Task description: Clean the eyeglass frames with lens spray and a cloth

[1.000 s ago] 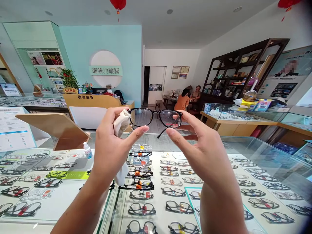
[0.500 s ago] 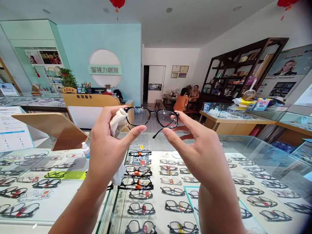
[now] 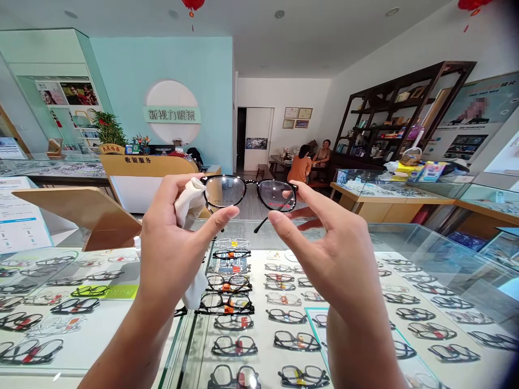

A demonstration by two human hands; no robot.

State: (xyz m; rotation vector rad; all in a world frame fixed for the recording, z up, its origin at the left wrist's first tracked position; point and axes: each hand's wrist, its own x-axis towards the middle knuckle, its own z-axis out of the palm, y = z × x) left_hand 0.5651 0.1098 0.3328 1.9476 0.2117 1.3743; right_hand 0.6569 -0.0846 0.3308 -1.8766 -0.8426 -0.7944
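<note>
Black-rimmed eyeglasses (image 3: 251, 182) are held up in front of me between both hands, above a glass display case. My left hand (image 3: 178, 232) is closed at the left end of the frame and also keeps a white cloth (image 3: 190, 202) in its grip; part of the cloth hangs down below the palm. My right hand (image 3: 324, 237) pinches the right end of the frame near the hinge. The temples point away from me, and one temple tip shows below the right lens. Red print is visible on the right lens.
Rows of eyeglasses (image 3: 235, 346) lie inside the glass case under my hands. On the left stand a tilted wooden-backed mirror or stand (image 3: 81, 210) and a printed sign (image 3: 24, 216). Farther off are a counter (image 3: 150, 162), a dark shelf (image 3: 389, 113) and two people seated at a table.
The glasses have come slightly nearer and the hands have spread a little, with the left hand shifting left. The view has moved slightly. Both grips stay the same.
</note>
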